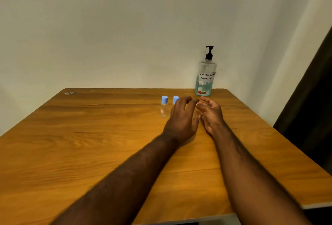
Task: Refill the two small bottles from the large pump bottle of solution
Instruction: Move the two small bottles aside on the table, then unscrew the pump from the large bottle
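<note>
**Both hands out over the table, bottles standing capped**

Both forearms stretch forward across the wooden table (89, 135), and the hands sit side by side, almost fingertip to fingertip. The left hand (181, 117) shows its back, fingers spread and loosely curved, holding nothing that can be seen. It covers the body of the second small bottle (175, 99), so only the blue cap peeks above the knuckles, and whether skin meets plastic cannot be told. Just to the left, the first small bottle (164, 107) stands upright in full view, clear with its blue cap on. The right hand (210, 115) turns its palm inward, fingers relaxed and empty. Beyond it, the large pump bottle (205, 74) stands upright at the far right corner against the wall (125, 27), with a black pump, a handwritten label and bluish liquid low inside.
</note>
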